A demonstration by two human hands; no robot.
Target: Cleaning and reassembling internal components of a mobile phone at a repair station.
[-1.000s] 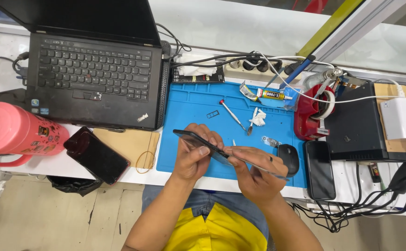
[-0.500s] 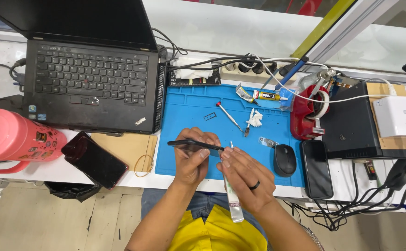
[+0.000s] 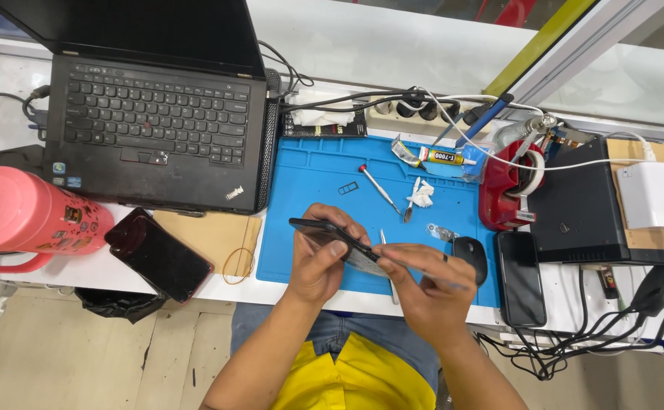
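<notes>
My left hand (image 3: 323, 264) grips a thin black phone (image 3: 330, 237), held edge-up and tilted over the front of the blue work mat (image 3: 324, 171). My right hand (image 3: 421, 287) meets the phone's right end and pinches a thin strip of film (image 3: 430, 275) that runs out to the right over the mat. A ring shows on one right finger. Metal tweezers (image 3: 385, 247) lie on the mat partly under my hands. My forearms reach up from below, over a yellow shirt and jeans.
An open black laptop (image 3: 157, 129) stands at the left, beside a pink jug (image 3: 28, 216), a dark phone (image 3: 157, 254) and a rubber band (image 3: 239, 262). On the mat lie a screwdriver (image 3: 379, 188), a glue tube (image 3: 438, 157) and a tissue scrap (image 3: 421, 195). A red tape dispenser (image 3: 508, 186), a black box (image 3: 578, 209), another phone (image 3: 519, 277) and cables fill the right.
The right hand, which half a second ago held a white strip hanging down toward my lap, has come up to the phone's right end. The left hand keeps its grip on the phone.
</notes>
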